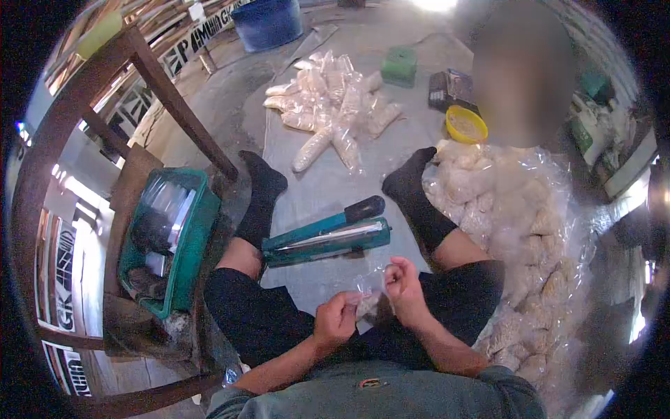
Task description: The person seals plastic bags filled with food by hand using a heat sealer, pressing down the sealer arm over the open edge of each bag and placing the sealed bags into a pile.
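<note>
The left hand has its thumb and fingers closed on a small clear bag, which is over the lap, between the two hands. The right hand is raised just beside it, fingers curled in; whether they grip the plastic, I cannot tell. Ahead of the hands, a teal sealer lies on the sheet between the legs, its black-tipped arm angled over the base. Beyond the feet is a pile of filled bags, with a green box and a yellow bowl farther right. More packed bags cover the right side; a green basket stands left.
</note>
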Available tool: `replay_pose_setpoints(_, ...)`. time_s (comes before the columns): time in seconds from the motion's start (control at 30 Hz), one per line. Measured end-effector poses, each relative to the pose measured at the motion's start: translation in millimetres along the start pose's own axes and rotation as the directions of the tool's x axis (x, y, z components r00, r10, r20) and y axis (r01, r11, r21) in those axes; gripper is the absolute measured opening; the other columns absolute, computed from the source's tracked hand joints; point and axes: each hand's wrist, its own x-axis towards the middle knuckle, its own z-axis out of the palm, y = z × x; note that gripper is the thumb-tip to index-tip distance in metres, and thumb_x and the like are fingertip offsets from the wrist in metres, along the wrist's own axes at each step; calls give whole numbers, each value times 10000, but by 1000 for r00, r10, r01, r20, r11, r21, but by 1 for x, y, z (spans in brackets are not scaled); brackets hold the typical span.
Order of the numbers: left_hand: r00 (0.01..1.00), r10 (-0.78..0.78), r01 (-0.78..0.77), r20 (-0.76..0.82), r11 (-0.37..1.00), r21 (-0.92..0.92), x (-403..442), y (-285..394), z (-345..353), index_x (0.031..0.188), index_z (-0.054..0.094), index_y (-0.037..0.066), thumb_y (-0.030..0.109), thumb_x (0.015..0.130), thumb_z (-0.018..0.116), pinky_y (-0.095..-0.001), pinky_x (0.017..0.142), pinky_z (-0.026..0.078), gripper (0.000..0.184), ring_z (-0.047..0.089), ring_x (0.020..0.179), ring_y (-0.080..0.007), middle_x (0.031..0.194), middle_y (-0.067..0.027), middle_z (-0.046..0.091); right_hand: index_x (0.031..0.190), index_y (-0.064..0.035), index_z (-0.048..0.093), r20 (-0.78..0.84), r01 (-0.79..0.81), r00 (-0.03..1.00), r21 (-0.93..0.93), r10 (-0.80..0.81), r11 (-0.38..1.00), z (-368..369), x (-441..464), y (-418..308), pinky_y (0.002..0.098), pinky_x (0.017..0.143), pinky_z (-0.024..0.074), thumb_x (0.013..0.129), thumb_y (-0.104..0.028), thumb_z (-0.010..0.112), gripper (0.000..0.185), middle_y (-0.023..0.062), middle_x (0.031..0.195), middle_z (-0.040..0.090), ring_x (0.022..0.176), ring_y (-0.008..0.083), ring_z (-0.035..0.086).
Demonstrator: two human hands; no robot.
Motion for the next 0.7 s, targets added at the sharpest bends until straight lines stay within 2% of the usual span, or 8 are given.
replay_pose_setpoints(0.1,996,-91,92,18,995,-32,-9,12,-9,1063,683,35,53,929,628,-307,715,553,146,731,812,-212,901,-127,741,1085,-84,519,14,269,962,-194,-272,943,1,-20,25,284,809,444,792,-243,868,483,4,993,558,913,117,540)
replay_pose_setpoints(0.17,976,-215,209,-31,970,-122,-14,23,-18,1039,699,39,102,934,640,-322,731,552,136,724,822,-231,932,-138,737,1041,-65,577,219,136,974,-371,-56,919,1,-26,32,273,789,461,778,-191,879,420,-1,952,588,876,113,556)
replay_pose_setpoints(0.23,941,-329,306,-82,927,-217,-16,23,-30,1016,714,43,152,938,652,-337,747,551,147,718,831,-250,963,-150,733,911,-57,614,226,62,974,-407,34,911,11,-33,1,275,783,481,805,-151,856,281,1,896,604,843,109,568)
replay_pose_setpoints(0.33,975,-217,210,-52,972,-110,-15,18,-51,979,704,21,63,912,674,-284,743,549,85,717,801,-185,887,-108,740,859,-61,641,157,-75,977,-384,145,920,26,-35,-15,280,750,522,856,-215,808,227,10,793,645,762,113,611)
replay_pose_setpoints(0.4,994,20,-19,-111,1000,6,-16,20,-52,964,710,24,58,879,718,-276,744,543,92,708,796,-177,892,-97,738,948,-49,688,164,170,981,-468,-104,867,34,-40,-15,307,740,543,934,-210,713,163,54,865,707,788,145,669)
replay_pose_setpoints(0.5,974,84,-109,-209,987,-114,-16,26,-48,939,716,30,50,844,756,-276,710,529,105,692,783,-168,888,-91,728,1060,-38,710,174,450,893,-371,-415,813,39,-37,-2,324,727,553,988,-222,630,213,76,925,739,811,176,704)
replay_pose_setpoints(0.6,981,-16,-17,-196,986,-167,-20,23,-55,901,723,34,55,831,773,-281,679,515,88,678,759,-171,874,-87,718,1075,-33,708,290,384,921,-580,-258,719,27,-42,-28,324,738,555,972,-187,644,196,88,964,746,845,190,715)
replay_pose_setpoints(0.7,990,-75,55,-120,985,-162,-14,28,-60,873,726,35,79,825,792,-283,661,510,93,670,726,-171,827,-85,709,1032,-30,720,283,391,919,-551,-276,737,36,-46,-48,327,745,558,958,-195,663,189,106,922,743,830,208,721)
